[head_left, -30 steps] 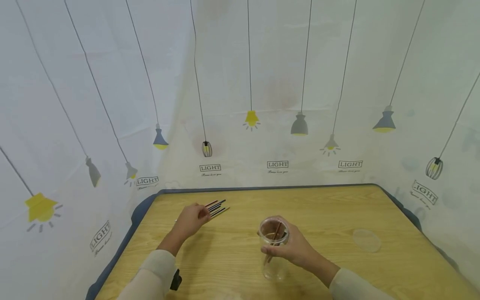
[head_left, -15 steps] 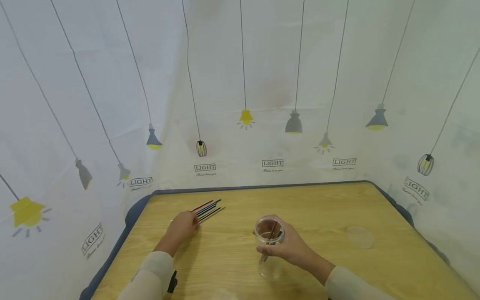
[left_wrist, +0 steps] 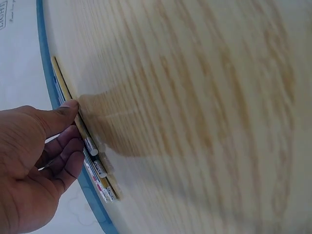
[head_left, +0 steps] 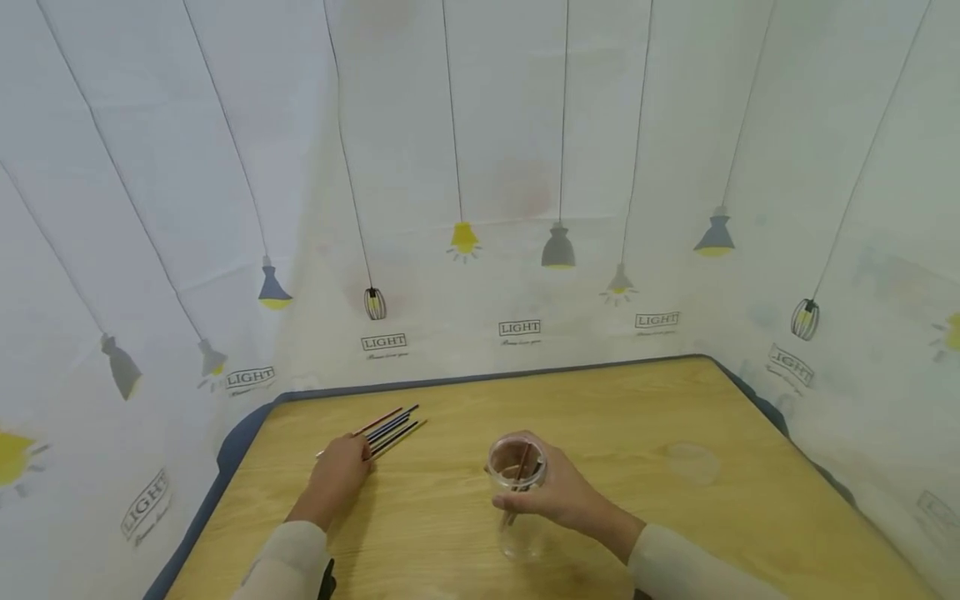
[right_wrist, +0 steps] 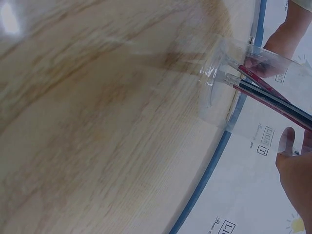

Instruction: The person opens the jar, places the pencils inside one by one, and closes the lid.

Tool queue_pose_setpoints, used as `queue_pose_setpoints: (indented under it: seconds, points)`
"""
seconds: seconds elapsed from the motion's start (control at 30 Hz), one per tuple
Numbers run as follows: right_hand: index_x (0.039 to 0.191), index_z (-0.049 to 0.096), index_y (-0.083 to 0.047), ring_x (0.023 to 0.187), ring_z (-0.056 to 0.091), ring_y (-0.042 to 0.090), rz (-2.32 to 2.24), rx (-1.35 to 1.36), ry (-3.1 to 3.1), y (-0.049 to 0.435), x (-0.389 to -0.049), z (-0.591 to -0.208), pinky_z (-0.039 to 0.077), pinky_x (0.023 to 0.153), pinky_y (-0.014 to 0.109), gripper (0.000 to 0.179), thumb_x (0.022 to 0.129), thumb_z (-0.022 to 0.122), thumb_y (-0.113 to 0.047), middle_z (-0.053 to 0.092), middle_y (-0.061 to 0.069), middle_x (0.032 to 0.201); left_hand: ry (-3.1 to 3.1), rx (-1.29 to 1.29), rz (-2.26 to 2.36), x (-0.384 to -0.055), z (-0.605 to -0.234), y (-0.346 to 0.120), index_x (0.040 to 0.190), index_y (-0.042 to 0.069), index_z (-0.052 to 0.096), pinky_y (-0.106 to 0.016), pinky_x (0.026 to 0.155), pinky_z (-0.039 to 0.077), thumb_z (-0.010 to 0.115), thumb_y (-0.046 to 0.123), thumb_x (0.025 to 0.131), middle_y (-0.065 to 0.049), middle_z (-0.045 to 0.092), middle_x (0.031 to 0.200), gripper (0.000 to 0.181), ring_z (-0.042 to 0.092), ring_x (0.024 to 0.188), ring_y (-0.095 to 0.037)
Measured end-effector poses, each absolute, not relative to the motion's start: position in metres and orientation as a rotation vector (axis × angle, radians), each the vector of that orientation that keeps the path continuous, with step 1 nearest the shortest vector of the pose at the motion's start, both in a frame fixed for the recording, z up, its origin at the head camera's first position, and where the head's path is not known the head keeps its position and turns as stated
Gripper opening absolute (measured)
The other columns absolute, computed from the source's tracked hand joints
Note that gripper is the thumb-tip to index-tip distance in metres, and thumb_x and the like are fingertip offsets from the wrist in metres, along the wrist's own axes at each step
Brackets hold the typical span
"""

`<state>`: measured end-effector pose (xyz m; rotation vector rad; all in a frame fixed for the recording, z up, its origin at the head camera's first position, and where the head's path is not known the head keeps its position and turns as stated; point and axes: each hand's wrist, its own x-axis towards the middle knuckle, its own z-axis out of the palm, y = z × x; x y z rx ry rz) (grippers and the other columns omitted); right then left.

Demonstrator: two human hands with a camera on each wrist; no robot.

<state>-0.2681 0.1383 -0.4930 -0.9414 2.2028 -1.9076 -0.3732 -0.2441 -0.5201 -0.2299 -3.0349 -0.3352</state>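
Note:
In the head view my left hand (head_left: 339, 475) is at the near end of a small bundle of pencils (head_left: 393, 440) lying on the table's left side. The left wrist view shows its thumb and finger pinching a yellowish pencil (left_wrist: 87, 136) at the bundle's edge, while other pencils lie beside it with their light ends showing. A clear jar (head_left: 517, 533) is gripped round its upper part by my right hand (head_left: 562, 492). Several pencils (right_wrist: 273, 102) lean inside the jar, seen through its wall in the right wrist view. Whether the jar's base touches the table cannot be told.
Right of the jar, a translucent disc (head_left: 693, 462) lies flat on the wooden table (head_left: 585, 400). A dark blue edge (head_left: 480, 377) runs along the table's back and sides. Pale curtains (head_left: 420, 167) printed with lamps stand behind and on both sides.
The head view has turned to the right, so everything shifts left in it. My left hand has drawn back along the pencils toward their near ends. The right hand keeps holding the jar.

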Motion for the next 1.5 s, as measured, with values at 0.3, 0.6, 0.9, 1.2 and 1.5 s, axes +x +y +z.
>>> queue_pose_setpoints:
  seconds: [0.3,0.6,0.9,1.2,1.5]
  points:
    - [0.143,0.059,-0.011,0.124,0.072,0.023,-1.892,-0.941,2.211,0.138,-0.269,-0.49,0.06,0.107,0.029,0.059,0.094,0.09,-0.019,0.071,0.014,0.134,-3.066,-0.221,-0.355,-0.373,-0.52,-0.243,0.087,0.006,0.079,-0.047,0.077,0.062,0.076,0.011,0.103,-0.009,0.079,0.092,0.017,0.073,0.084,-0.024]
    - [0.143,0.06,-0.012,0.125,0.071,0.025,-1.914,-0.96,2.177,0.14,-0.268,-0.492,0.062,0.103,0.031,0.057,0.095,0.089,-0.018,0.071,0.017,0.135,-3.042,-0.279,-0.366,-0.368,-0.514,-0.239,0.08,0.005,0.073,-0.043,0.071,0.057,0.071,0.009,0.104,-0.008,0.072,0.083,0.025,0.063,0.074,-0.021]
    - [0.142,0.06,-0.011,0.125,0.072,0.026,-1.926,-0.963,2.179,0.14,-0.268,-0.492,0.062,0.103,0.031,0.057,0.094,0.089,-0.016,0.07,0.016,0.134,-3.044,-0.285,-0.378,-0.367,-0.499,-0.237,0.106,0.002,0.079,-0.05,0.088,0.064,0.074,0.013,0.106,-0.013,0.076,0.104,0.012,0.074,0.097,-0.031]
    - [0.143,0.06,-0.013,0.124,0.071,0.026,-1.9,-0.957,2.207,0.139,-0.268,-0.491,0.062,0.102,0.031,0.058,0.094,0.09,-0.019,0.071,0.013,0.134,-3.002,-0.311,-0.472,-0.357,-0.487,-0.233,0.107,0.003,0.077,-0.043,0.078,0.06,0.073,0.016,0.108,-0.009,0.072,0.098,0.014,0.066,0.085,-0.021]
    - [0.141,0.061,-0.012,0.124,0.071,0.025,-1.905,-0.968,2.225,0.14,-0.269,-0.493,0.061,0.104,0.03,0.057,0.093,0.09,-0.019,0.073,0.013,0.133,-2.902,-0.404,-0.529,-0.347,-0.47,-0.218,0.106,0.003,0.076,-0.047,0.084,0.062,0.074,0.016,0.107,-0.009,0.07,0.101,0.013,0.067,0.089,-0.023]
